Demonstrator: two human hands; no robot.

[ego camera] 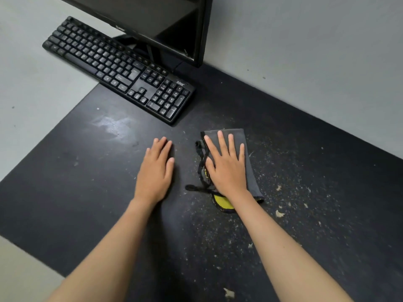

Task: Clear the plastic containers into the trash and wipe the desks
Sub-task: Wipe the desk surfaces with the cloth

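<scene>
Wipe phase, judging by the scene: no plastic containers were in view, so the trash part looked finished or was out of frame. Landmark = the cloth [234, 158], grey with a yellow underside and a black cord, lying on the black mat of the table [87, 182]. Nearest the camera from the cloth, pale crumbs [279, 213] and fine dust covered the mat, thickest to the near-right of the cloth. The right hand [226, 171] lay flat on the cloth, palm down, fingers [221, 142] spread and extended, pressing rather than clenching; nothing was pinched. The cloth's long axis ran near-to-far, roughly along the right forearm, with the far end sticking out just past the fingertips. The left hand [156, 171] sat just left of the cloth, apart from it, flat on bare mat, fingers together and extended, holding nothing; probably bracing. The right hand was clearly the working one. Key relation: the dirt lay right and near of the cloth, while the mat left of it looked mostly clean apart from a pale smear [111, 125] to the far-left. My read: the next stroke should go right or back toward the body. Beyond the cloth sat the keyboard [122, 70], its near corner fairly close, then the monitor [152, 25] behind it. Risk: a far-left stroke could push grit under the keyboard.
</scene>
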